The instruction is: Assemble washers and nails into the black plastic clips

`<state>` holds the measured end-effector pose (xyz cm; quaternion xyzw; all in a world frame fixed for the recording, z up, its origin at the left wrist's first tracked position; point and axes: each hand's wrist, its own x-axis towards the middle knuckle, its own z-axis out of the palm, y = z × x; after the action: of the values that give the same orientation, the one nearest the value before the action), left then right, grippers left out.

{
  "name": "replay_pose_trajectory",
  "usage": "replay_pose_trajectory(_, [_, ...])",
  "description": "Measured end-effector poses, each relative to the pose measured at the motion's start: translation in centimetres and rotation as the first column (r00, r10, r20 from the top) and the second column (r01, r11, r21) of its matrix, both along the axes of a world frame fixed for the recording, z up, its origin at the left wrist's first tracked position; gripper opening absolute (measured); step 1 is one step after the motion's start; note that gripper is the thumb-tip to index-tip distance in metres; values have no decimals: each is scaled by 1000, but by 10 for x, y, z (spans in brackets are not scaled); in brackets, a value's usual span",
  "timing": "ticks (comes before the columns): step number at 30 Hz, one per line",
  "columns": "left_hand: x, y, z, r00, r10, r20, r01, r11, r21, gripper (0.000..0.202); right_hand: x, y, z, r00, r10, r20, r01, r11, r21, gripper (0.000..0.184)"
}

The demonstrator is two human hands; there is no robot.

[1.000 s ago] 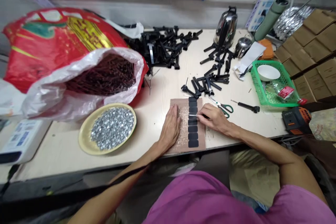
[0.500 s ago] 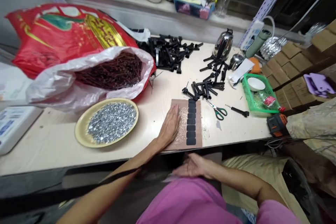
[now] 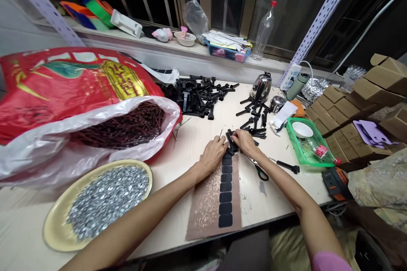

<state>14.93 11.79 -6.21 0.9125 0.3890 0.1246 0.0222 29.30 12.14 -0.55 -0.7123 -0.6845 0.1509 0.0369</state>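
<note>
Over the far end of a brown mat (image 3: 203,211), my left hand (image 3: 212,156) has its fingers bent and pressed against black plastic parts (image 3: 230,147). My right hand (image 3: 244,142) closes on the same small bunch from the other side. The fingertips are partly hidden, so how many parts each hand grips does not show. A column of black rounded squares (image 3: 225,197) runs along the mat's right side, its worn left part showing pale specks. Scissors (image 3: 262,173) lie beside my right forearm, partly covered by it.
A red sack (image 3: 79,80) of thin dark rods and a yellow bowl (image 3: 51,224) of silvery metal pieces stand left. A heap of black parts (image 3: 200,97) lies behind. At right are a screwdriver-like tool (image 3: 288,166), a green basket (image 3: 292,144) and cardboard boxes (image 3: 346,139).
Both hands have moved forward to the black parts: the left from the mat's left side, the right from my lap. The bunch has come nearer the mat's far end. The view has tilted up.
</note>
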Motion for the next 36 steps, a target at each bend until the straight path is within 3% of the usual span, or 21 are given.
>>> replay_pose_trajectory(3, [6,14,-2,998,-54,-41,54,999,-2,27,-9,22,-10,998,-31,57,34,998,-46,29])
replay_pose_trajectory(6, [-3,21,0,998,-63,-4,62,997,-38,25,-17,33,-12,996,-19,84,27,995,-94,46])
replay_pose_trajectory(8, [-16,22,6,991,17,130,-4,995,-102,21,-18,37,-10,997,6,83,4,994,-113,53])
replay_pose_trajectory(10, [-31,19,13,925,171,339,-90,966,-241,10,-16,38,-6,997,26,79,-17,994,-111,56])
replay_pose_trajectory(12, [-43,13,21,758,382,529,-99,869,-485,4,-10,36,-2,999,33,39,-31,998,-55,55])
replay_pose_trajectory(14, [-53,4,28,514,622,591,28,677,-735,14,0,32,3,998,2,-68,1,999,43,49])
replay_pose_trajectory(16, [-58,-7,32,256,811,526,217,482,-849,19,8,24,7,957,-74,-281,115,985,131,42])
replay_pose_trajectory(17, [-59,-13,33,136,861,490,291,438,-851,21,10,19,8,897,-125,-424,206,967,151,38])
replay_pose_trajectory(18, [-58,-18,33,24,880,475,337,440,-832,23,10,11,8,797,-162,-581,304,940,155,34])
replay_pose_trajectory(19, [-56,-23,32,-81,871,484,351,479,-805,25,8,3,7,657,-166,-735,390,909,143,29])
replay_pose_trajectory(21, [-48,-31,29,-246,800,547,313,600,-736,28,-4,-18,1,300,-105,-948,508,859,66,22])
replay_pose_trajectory(23, [-37,-37,26,-327,717,616,240,693,-679,30,-25,-39,-9,-43,-56,-997,516,854,-70,24])
replay_pose_trajectory(24, [-31,-41,25,-328,685,650,196,723,-663,31,-38,-49,-15,-180,-76,-981,485,861,-156,25])
replay_pose_trajectory(26, [-22,-48,23,-231,652,722,107,755,-647,34,-65,-64,-27,-365,-162,-917,415,853,-316,28])
replay_pose_trajectory(29, [-19,-58,23,48,630,775,54,773,-632,33,-96,-75,-39,-458,-189,-868,393,834,-388,32])
replay_pose_trajectory(31, [-25,-62,26,177,618,766,92,764,-638,32,-104,-76,-42,-438,-149,-886,429,832,-352,35])
replay_pose_trajectory(33, [-35,-62,30,238,633,736,134,729,-671,33,-105,-75,-43,-346,-104,-932,475,838,-270,38])
replay_pose_trajectory(36, [-49,-57,35,256,697,670,243,624,-742,38,-97,-77,-46,-40,-76,-996,495,865,-85,35])
